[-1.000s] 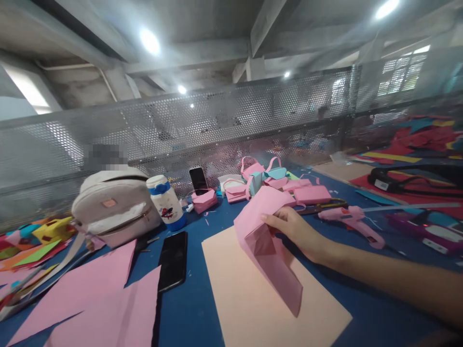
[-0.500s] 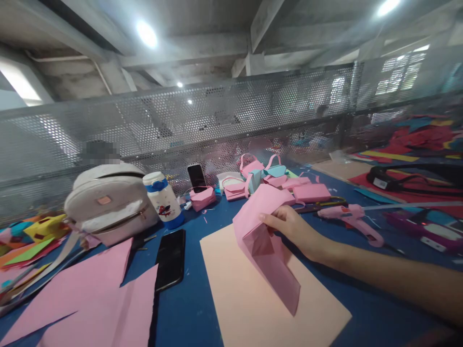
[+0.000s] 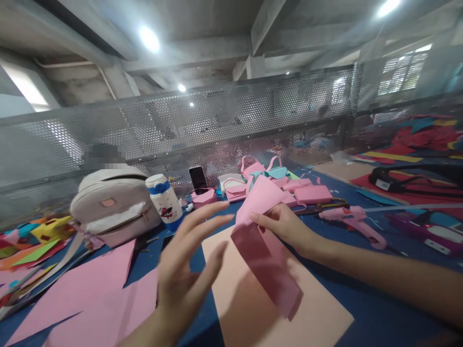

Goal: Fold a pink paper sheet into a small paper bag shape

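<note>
Between thumb and fingers, my right hand (image 3: 282, 224) grips a folded piece of pink paper (image 3: 258, 246), raised above a peach sheet (image 3: 224, 289). A long folded flap of the pink paper hangs down toward the lower right. My left hand (image 3: 191, 265) is to the left of it, fingers spread and apart from the paper, nothing in them. Under the left hand, a black phone (image 3: 165, 242) is mostly hidden. Flat pink sheets (image 3: 83, 294) lie on the blue table at the left.
Small pink and light blue paper bags (image 3: 313, 193) stand at the back. A pink glue gun (image 3: 356, 221) lies at the right near a purple device (image 3: 427, 231). A white backpack (image 3: 112, 207) and a bottle (image 3: 164, 200) stand back left, before a perforated metal screen (image 3: 217, 120).
My left hand has come into view from below, reaching toward the pink paper. The paper has turned slightly in my right hand, so its folded flap faces me more.
</note>
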